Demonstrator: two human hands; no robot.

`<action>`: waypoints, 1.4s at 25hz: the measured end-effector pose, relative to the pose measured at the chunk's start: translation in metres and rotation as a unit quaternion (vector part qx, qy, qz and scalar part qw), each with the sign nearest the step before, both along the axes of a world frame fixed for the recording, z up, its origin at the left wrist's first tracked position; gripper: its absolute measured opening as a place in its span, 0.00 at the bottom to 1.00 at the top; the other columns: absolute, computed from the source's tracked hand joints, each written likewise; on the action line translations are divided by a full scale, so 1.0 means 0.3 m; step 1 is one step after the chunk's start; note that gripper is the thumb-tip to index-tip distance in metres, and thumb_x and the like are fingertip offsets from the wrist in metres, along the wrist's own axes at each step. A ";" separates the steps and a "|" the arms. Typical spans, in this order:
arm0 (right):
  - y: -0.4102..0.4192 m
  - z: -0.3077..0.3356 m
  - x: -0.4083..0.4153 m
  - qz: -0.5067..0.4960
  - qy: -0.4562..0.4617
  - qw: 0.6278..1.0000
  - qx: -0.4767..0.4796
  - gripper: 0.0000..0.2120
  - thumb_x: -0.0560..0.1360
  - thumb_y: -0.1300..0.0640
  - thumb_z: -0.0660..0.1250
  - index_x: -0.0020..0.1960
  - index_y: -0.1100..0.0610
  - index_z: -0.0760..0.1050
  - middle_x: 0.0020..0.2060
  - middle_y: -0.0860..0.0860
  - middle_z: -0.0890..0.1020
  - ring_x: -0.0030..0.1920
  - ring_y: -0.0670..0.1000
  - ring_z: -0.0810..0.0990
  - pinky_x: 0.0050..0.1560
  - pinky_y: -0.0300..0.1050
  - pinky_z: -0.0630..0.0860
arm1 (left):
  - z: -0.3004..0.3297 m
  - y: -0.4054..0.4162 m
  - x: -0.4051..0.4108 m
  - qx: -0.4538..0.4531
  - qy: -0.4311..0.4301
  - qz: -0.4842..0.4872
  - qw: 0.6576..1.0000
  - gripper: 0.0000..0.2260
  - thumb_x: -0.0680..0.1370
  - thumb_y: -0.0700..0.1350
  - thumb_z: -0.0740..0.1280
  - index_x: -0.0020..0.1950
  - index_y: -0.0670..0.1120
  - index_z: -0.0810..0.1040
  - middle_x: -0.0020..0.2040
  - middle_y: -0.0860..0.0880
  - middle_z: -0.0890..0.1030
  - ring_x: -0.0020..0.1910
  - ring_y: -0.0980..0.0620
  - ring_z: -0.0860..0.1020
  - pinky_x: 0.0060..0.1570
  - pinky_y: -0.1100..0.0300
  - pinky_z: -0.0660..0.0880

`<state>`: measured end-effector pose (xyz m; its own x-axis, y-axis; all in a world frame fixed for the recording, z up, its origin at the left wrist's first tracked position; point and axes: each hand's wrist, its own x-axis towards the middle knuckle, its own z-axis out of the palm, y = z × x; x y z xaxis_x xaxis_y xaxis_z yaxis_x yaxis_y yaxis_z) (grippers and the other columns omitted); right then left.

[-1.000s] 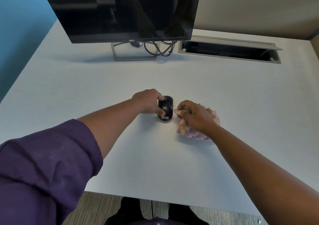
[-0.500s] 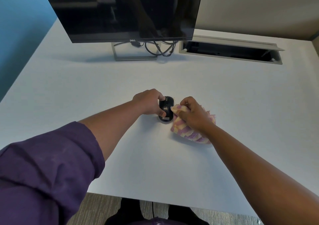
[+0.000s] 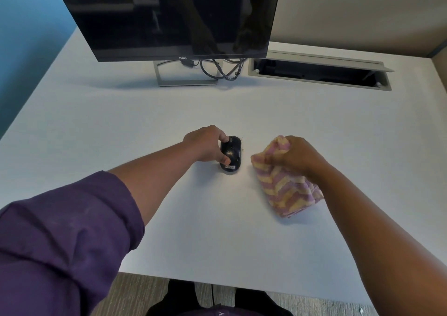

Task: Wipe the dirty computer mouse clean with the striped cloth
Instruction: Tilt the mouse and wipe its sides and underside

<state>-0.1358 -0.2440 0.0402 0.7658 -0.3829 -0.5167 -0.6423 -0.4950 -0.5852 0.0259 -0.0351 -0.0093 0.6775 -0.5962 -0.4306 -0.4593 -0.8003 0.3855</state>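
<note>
left hand point(image 3: 205, 145) pinching black mouse point(image 3: 231, 154) by its sides, centre frame on white desk point(image 3: 121, 112) | right hand point(image 3: 298, 157) clenched on bunched striped cloth point(image 3: 283, 185), right of mouse, not touching | specks by mouse

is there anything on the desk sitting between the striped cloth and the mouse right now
Nothing visible. The striped cloth, gripped by the right hand, sits apart from the mouse with only bare desk between them. The left hand holds the mouse's far side, out of the way.
</note>
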 end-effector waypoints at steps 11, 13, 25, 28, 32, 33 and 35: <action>0.000 0.074 -0.015 0.017 -0.081 0.966 -0.244 0.26 0.74 0.63 0.65 0.65 0.50 0.56 0.51 0.55 0.71 0.44 0.62 0.76 0.43 0.54 0.73 | -0.001 0.002 -0.001 0.006 0.002 -0.004 1.000 0.36 0.62 0.63 0.80 0.68 0.61 0.75 0.45 0.64 0.69 0.51 0.54 0.72 0.42 0.57 0.66; 0.041 0.052 0.000 0.058 -0.063 0.957 -0.276 0.22 0.77 0.62 0.64 0.64 0.53 0.56 0.50 0.58 0.73 0.41 0.63 0.74 0.41 0.54 0.71 | -0.003 0.003 -0.002 0.006 0.001 -0.003 1.000 0.36 0.62 0.62 0.80 0.69 0.61 0.75 0.45 0.64 0.69 0.51 0.54 0.72 0.44 0.57 0.66; 0.200 -0.147 0.014 -0.139 -0.157 0.977 0.041 0.11 0.76 0.54 0.70 0.51 0.48 0.67 0.42 0.48 0.77 0.37 0.49 0.74 0.34 0.43 0.70 | -0.007 0.004 -0.003 -0.001 -0.001 0.011 1.000 0.37 0.62 0.62 0.81 0.69 0.61 0.75 0.50 0.59 0.73 0.51 0.53 0.72 0.46 0.56 0.68; 0.187 -0.145 0.025 -0.132 -0.141 0.979 0.072 0.13 0.78 0.54 0.68 0.61 0.50 0.71 0.41 0.47 0.80 0.38 0.47 0.78 0.36 0.42 0.72 | -0.008 0.003 -0.001 0.001 0.003 0.014 1.000 0.37 0.61 0.61 0.82 0.69 0.61 0.75 0.50 0.59 0.73 0.51 0.52 0.73 0.46 0.56 0.68; 0.173 -0.137 0.070 -0.001 -0.097 0.992 -0.079 0.14 0.79 0.57 0.63 0.63 0.55 0.77 0.56 0.52 0.80 0.47 0.50 0.78 0.46 0.45 0.74 | -0.007 0.001 -0.001 0.002 0.008 0.015 1.000 0.39 0.60 0.61 0.82 0.70 0.60 0.75 0.51 0.59 0.73 0.51 0.53 0.73 0.47 0.56 0.69; 0.173 -0.136 0.077 0.042 -0.100 0.985 -0.137 0.14 0.80 0.55 0.63 0.63 0.55 0.77 0.60 0.53 0.79 0.51 0.53 0.78 0.49 0.47 0.75 | -0.007 0.000 -0.001 0.002 0.008 0.016 1.000 0.39 0.60 0.61 0.82 0.70 0.60 0.75 0.51 0.59 0.73 0.51 0.53 0.73 0.47 0.56 0.68; 0.175 -0.132 0.087 0.107 -0.118 0.967 -0.199 0.15 0.80 0.49 0.64 0.64 0.52 0.75 0.63 0.51 0.78 0.61 0.56 0.76 0.57 0.52 0.73 | -0.005 0.000 -0.001 0.005 0.006 0.018 1.000 0.39 0.60 0.62 0.82 0.70 0.60 0.75 0.49 0.59 0.73 0.50 0.53 0.72 0.46 0.56 0.67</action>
<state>-0.1097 -0.1916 0.0006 0.9280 -0.3358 -0.1611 -0.3722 -0.8181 -0.4384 0.0256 -0.0352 -0.0108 0.6926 -0.5678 -0.4449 -0.4260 -0.8196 0.3831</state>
